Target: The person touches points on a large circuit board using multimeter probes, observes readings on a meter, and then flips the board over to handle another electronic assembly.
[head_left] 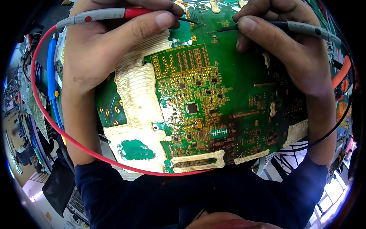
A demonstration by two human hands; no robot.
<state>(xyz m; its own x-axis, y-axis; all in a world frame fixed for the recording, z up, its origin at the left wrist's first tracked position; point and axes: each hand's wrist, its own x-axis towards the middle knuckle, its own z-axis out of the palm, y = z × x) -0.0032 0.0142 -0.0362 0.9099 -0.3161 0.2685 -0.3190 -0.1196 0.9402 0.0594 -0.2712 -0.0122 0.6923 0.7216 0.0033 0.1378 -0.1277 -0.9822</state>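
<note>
A large green circuit board (236, 87) lies in front of me, carrying many small parts and thick cream-coloured strips of sealant (137, 95). My left hand (108, 44) is closed around a grey-and-red test probe (95, 16), thumb and fingers gripping its red part. In my right hand (284, 47) is a grey-and-black test probe (307, 28), pinched near its black front end. Both thin probe tips point inward, close together at the board's upper middle. Whether either tip touches the board I cannot tell. A square black chip (192, 108) sits near the board's centre.
The red probe lead (68, 135) loops down the left and across the board's near edge. A black lead (337, 126) curves down at the right. A blue tool handle (51, 68) stands left of my forearm. A dark chair (59, 187) is at lower left.
</note>
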